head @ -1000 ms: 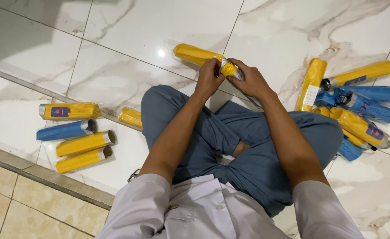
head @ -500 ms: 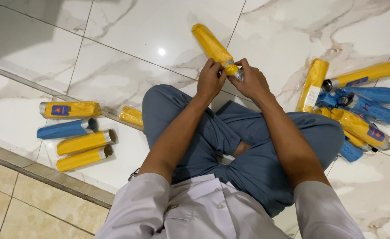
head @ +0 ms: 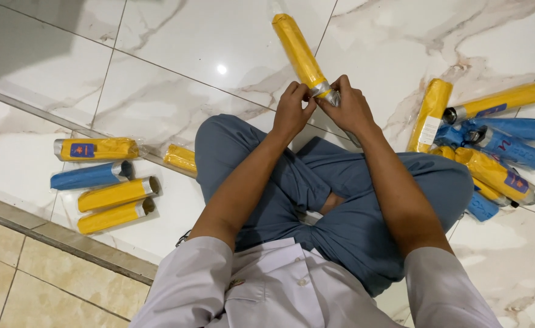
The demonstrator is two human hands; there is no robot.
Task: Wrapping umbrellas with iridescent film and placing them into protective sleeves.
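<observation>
A yellow folded umbrella (head: 297, 51) in a clear plastic sleeve points away from me over my crossed legs. Both hands grip its near, silvery end: my left hand (head: 293, 110) pinches the sleeve from the left, my right hand (head: 349, 108) holds the end from the right. I sit cross-legged in blue trousers on a white marble floor.
At my left lie several wrapped umbrellas: a yellow one (head: 97, 149), a blue one (head: 88, 175), two more yellow (head: 117, 194), plus one by my knee (head: 180, 158). A heap of yellow and blue umbrellas (head: 489, 136) lies at my right. A tile step edge (head: 61, 240) runs lower left.
The held umbrella has swung from lying sideways to the left toward pointing nearly straight away from me. Both hands stayed on its near end.
</observation>
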